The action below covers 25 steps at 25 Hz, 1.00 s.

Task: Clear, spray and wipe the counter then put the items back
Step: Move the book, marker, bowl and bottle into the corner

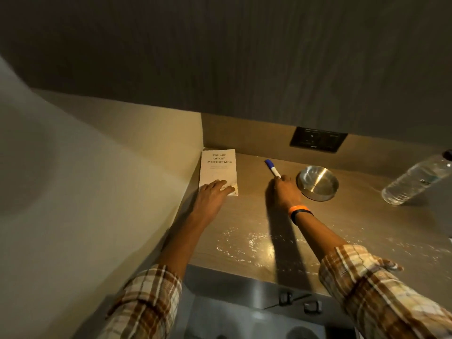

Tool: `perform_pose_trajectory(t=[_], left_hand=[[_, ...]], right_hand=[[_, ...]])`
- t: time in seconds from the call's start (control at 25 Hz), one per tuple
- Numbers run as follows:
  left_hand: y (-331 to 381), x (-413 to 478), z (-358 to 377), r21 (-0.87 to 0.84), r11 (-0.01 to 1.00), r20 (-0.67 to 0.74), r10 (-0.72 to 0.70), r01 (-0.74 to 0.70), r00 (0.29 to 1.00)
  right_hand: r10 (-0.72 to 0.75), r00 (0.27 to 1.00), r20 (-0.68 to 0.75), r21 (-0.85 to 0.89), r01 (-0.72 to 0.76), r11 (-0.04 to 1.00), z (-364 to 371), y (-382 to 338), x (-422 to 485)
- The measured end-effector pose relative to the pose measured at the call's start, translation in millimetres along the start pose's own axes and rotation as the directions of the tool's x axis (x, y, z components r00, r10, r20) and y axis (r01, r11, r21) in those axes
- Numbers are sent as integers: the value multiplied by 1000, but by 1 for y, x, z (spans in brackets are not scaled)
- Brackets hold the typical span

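Worktop (244,216) matte tan, wet streaks near front edge. Left hand (215,189) flat, fingers spread on white paperback (218,167) in the corner. Right hand (283,189) pinches blue-capped marker (272,168) (beside round steel bowl (318,182)). Clear plastic bottle (415,179) far right.

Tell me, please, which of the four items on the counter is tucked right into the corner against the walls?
The white paperback book, under the left hand; the blue-capped marker, round steel bowl and clear plastic bottle sit further right.

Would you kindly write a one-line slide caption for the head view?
Left hand rests on the book; right hand holds a marker beside the steel bowl.
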<state>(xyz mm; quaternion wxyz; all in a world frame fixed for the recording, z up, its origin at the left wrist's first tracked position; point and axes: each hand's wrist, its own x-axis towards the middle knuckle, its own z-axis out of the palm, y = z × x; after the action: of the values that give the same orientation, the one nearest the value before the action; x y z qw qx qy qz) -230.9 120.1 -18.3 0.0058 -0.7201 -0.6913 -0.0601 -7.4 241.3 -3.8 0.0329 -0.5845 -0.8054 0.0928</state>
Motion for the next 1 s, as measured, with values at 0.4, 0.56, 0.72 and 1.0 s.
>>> perform_pose_trajectory(t=[0.4, 0.56, 0.72, 1.0], left_hand=[[-37, -9, -4, -18, 993, -59, -118, 117, 991], [-37, -17, 8, 8, 973, -89, -230, 232, 969], [-36, -29, 12, -64, 955, -176, -296, 289, 939], [-47, -27, 21, -98, 965, -199, -258, 242, 945]], right_hand=[[70, 992, -104, 568, 2, 823, 2, -91, 2], [-79, 996, 50, 611, 32, 791, 7, -154, 22], [-254, 955, 155, 453, 160, 877, 22, -185, 36], [-217, 973, 80, 530, 142, 836, 41, -208, 58]])
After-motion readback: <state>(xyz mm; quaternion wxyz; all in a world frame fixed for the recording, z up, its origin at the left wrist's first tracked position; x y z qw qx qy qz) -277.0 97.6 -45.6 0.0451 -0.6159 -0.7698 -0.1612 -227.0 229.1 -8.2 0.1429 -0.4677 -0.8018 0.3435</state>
